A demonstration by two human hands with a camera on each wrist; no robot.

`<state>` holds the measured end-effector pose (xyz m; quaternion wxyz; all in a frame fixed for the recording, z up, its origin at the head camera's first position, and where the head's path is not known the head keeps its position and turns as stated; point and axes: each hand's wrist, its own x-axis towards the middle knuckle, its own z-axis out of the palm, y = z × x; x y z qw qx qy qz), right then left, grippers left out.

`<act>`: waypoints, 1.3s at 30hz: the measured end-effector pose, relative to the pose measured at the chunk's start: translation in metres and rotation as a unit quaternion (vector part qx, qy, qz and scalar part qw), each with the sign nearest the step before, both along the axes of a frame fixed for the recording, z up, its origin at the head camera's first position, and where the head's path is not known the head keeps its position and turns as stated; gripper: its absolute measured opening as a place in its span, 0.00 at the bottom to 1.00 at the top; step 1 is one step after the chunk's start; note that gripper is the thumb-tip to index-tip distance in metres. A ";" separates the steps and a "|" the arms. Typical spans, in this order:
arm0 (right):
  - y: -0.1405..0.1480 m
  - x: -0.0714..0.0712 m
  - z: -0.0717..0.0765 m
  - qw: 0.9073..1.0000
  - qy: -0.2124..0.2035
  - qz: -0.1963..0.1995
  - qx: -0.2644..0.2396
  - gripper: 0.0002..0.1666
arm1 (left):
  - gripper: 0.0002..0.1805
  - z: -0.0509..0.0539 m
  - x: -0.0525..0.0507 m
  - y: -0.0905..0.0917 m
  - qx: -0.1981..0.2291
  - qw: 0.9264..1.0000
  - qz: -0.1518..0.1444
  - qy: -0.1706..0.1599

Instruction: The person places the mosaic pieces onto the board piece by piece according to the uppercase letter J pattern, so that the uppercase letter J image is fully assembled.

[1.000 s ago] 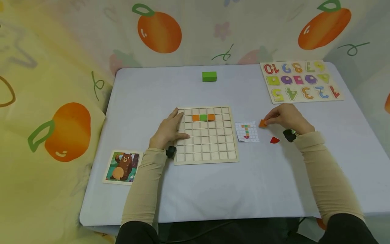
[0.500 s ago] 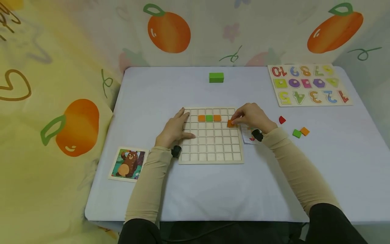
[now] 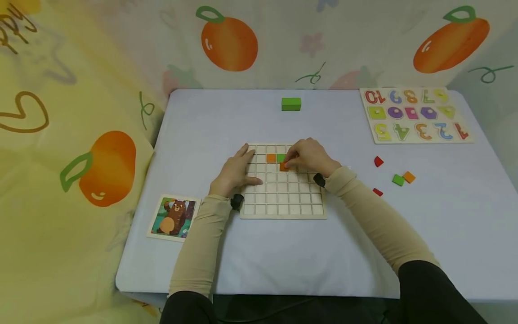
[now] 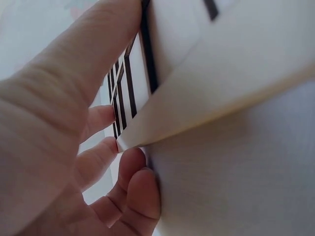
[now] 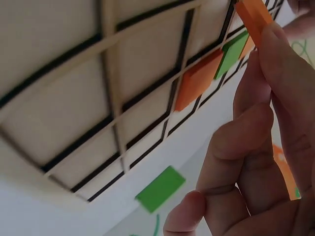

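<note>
A wooden grid board (image 3: pixel 283 209) lies on the table. My left hand (image 3: pixel 231 176) rests along its left edge, thumb on the grid and fingers spread at the far corner. My right hand (image 3: pixel 310 156) pinches an orange square tile (image 5: pixel 253 22) between thumb and fingertips, over the board just below a row of tiles. That row holds an orange tile (image 3: pixel 271 158), a green tile (image 3: pixel 280 158) and another orange tile (image 5: pixel 199 83), which my right hand hides in the head view. My right forearm covers nearly all of the pattern card.
Right of the board lie two red pieces (image 3: pixel 378 161), a loose green tile (image 3: pixel 398 180) and an orange tile (image 3: pixel 409 177). A green block (image 3: pixel 291 104) and a number puzzle board (image 3: pixel 417 116) stand at the back. A bear picture puzzle (image 3: pixel 174 218) is at left.
My right hand has carried the orange tile leftward from beside the pattern card to over the board. My left hand keeps its place. The head view has turned slightly.
</note>
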<state>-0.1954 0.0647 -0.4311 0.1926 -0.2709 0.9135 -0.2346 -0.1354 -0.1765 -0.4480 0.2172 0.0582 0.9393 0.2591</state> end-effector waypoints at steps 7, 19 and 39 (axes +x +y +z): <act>-0.007 0.005 0.002 0.999 -0.001 -0.007 0.034 0.10 | 0.59 0.000 -0.001 0.005 0.007 1.000 -0.004 -0.002; -0.017 0.008 0.002 0.990 0.031 -0.006 0.135 0.10 | 0.59 0.000 0.001 0.006 0.002 1.000 0.000 -0.004; 0.094 0.007 0.005 0.989 0.010 -0.131 0.061 0.17 | 0.59 -0.005 -0.001 -0.004 -0.002 1.000 -0.012 0.013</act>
